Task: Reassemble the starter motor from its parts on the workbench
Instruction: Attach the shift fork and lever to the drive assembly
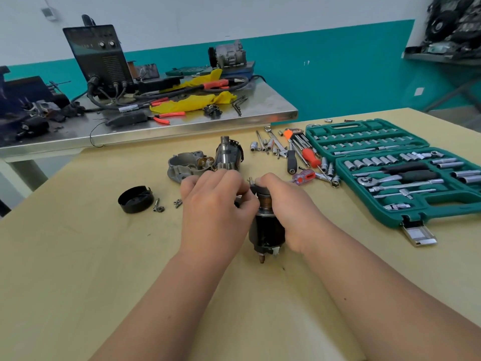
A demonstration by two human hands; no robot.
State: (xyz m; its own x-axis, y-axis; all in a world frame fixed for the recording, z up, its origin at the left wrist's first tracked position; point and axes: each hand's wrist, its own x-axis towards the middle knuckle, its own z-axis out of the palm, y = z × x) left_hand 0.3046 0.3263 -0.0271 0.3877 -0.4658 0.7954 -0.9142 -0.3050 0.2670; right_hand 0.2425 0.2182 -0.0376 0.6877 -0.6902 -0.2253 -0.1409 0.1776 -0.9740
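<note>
1. Motor (266,230): black cylinder lying on the counter (78,256), mid-frame, between both hands. The long axis runs near-to-far: the stud end points at the viewer, the copper-banded end points away.
2. Left hand (216,201): fingers curled, tips pinching at the motor's far end from the left (the piece under the tips is hidden).
3. Right hand (289,204): fingers curled over the far end from the right, tips on a black collar (260,189) sitting above the copper band.
4. Geared shaft (226,152): just beyond the hands, tilted up and away, gear end nearest the hands.
5. Housing (182,165): grey casting just left of the shaft; cannot tell if they touch.
6. Cap (135,199): black, open side up, left of the left hand and apart from it. Bolts (157,205) lie just right of it.
7. Socket set (390,173): green case lying open at the right. Hex keys (296,136), a red screwdriver (309,155) and loose sockets lie between the case and the shaft.
8. Rear counter (156,126): steel, behind, carrying a welder (101,58), cables, pliers and yellow rags.
</note>
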